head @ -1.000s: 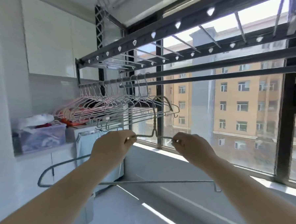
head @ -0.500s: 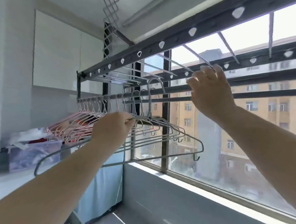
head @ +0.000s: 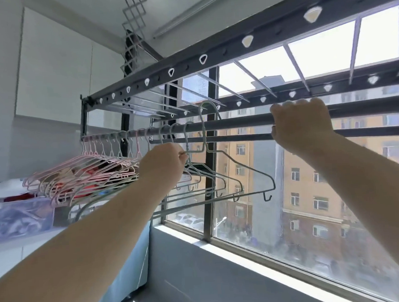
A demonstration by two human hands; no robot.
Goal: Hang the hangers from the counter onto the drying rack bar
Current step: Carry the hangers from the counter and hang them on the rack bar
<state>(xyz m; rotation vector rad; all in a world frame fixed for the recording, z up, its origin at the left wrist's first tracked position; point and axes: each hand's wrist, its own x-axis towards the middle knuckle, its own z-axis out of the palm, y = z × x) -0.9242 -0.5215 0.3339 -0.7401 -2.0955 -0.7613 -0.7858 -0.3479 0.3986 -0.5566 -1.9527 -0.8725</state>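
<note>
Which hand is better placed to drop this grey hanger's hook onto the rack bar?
Left hand: it pinches the grey hanger at the neck, hook above the bar; right hand grips the bar.

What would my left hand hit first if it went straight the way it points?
Probably the drying rack bar, by the hooks of the hung hangers; depth is unclear.

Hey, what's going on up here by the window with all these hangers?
A person is putting wire hangers on a drying rack by the window. The left hand pinches a grey hanger near its neck. The hanger's hook is raised just above the rack bar and seemingly not yet hooked over it. The right hand grips the same bar further right. A row of pink and grey hangers already hangs on the bar to the left.
</note>
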